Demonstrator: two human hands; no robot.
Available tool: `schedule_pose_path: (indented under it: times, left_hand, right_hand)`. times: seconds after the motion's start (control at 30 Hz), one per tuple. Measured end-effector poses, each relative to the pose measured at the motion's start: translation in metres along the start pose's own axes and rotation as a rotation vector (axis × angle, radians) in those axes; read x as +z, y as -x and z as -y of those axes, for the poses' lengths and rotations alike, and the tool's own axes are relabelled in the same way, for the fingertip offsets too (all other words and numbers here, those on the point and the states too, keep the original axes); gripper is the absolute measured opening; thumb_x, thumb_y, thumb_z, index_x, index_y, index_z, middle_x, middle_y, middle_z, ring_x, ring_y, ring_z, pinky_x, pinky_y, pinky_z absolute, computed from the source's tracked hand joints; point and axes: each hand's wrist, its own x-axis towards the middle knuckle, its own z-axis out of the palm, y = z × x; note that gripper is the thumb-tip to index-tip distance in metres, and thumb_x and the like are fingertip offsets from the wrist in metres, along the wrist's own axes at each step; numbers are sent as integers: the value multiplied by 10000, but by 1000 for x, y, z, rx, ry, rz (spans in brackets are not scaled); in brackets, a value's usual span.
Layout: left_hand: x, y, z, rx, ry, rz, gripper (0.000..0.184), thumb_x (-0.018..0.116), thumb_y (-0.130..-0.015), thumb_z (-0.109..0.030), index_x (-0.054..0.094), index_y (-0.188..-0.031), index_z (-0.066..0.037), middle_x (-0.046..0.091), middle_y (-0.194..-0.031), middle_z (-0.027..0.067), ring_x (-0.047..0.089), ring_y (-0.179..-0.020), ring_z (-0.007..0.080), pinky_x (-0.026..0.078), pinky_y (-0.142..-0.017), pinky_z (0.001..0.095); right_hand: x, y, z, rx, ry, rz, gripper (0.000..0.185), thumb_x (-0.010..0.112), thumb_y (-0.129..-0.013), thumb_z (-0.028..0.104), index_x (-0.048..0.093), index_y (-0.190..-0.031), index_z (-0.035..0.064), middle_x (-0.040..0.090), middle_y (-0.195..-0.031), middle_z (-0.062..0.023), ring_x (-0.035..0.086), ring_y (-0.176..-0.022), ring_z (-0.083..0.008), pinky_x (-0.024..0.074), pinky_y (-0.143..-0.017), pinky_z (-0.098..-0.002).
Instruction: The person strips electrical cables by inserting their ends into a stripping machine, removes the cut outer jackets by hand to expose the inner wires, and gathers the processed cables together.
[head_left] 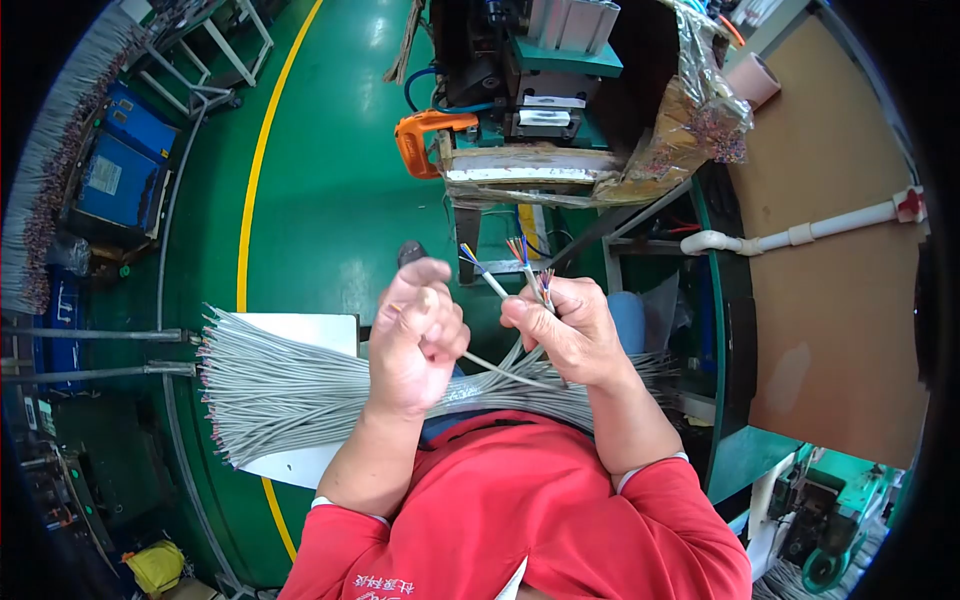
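Note:
My right hand [566, 326] is closed around several grey cables [493, 283]. Their stripped ends fan out above the thumb into thin coloured wires [517, 250]. To its left, my left hand [416, 338] is raised with curled fingers. A single grey cable [500, 371] runs from the left hand down to the right, and the grip on it is partly hidden. A dark cap-like piece [410, 252] shows above the left fingers; what it is I cannot make out. Across my lap lies a thick bundle of grey cables [290, 385], its coloured ends to the left.
A machine [545, 90] stands ahead on a bench with a taped, worn edge [530, 174]. An orange tool handle [418, 140] hangs at its left corner. A brown board [830, 300] with a white pipe [830, 228] is at right. Blue bins [120, 175] and more cables stand at left.

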Motion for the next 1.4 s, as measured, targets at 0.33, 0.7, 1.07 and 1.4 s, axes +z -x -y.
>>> schedule_pose_path:
  times: [0.33, 0.7, 1.07, 1.4]
  left_hand:
    - [5, -6, 4, 19, -144, -132, 161, 631, -948, -188, 571, -1013, -54, 385, -631, -60, 325, -515, 28, 264, -442, 189]
    - [-1, 7, 10, 94, -471, 83, 115, 639, -939, -144, 558, -898, -73, 406, -615, -65, 327, -496, 28, 275, -444, 205]
    - [-12, -7, 4, -28, -186, -8, 177, 674, -922, -200, 569, -933, -58, 413, -651, -52, 314, -524, 39, 243, -454, 211]
    - [-4, -7, -1, -102, -375, -13, 149, 678, -912, -158, 571, -882, -59, 441, -645, -47, 310, -518, 30, 240, -457, 212]
  right_hand:
    - [2, 0, -4, -101, 205, -19, 170, 735, -831, 86, 630, -728, 1, 502, -562, 5, 406, -507, -65, 337, -468, -263]
    - [2, -1, -2, -114, 219, -44, 165, 733, -834, 96, 635, -732, 11, 498, -557, -3, 420, -504, -73, 343, -465, -272]
    - [4, -1, -3, -169, 152, 79, 189, 716, -857, 117, 618, -734, 11, 507, -564, -22, 430, -496, -78, 338, -456, -271]
    - [1, 0, -6, -204, 185, 96, 197, 713, -863, 122, 611, -732, 15, 512, -565, -29, 440, -495, -87, 343, -458, -270]
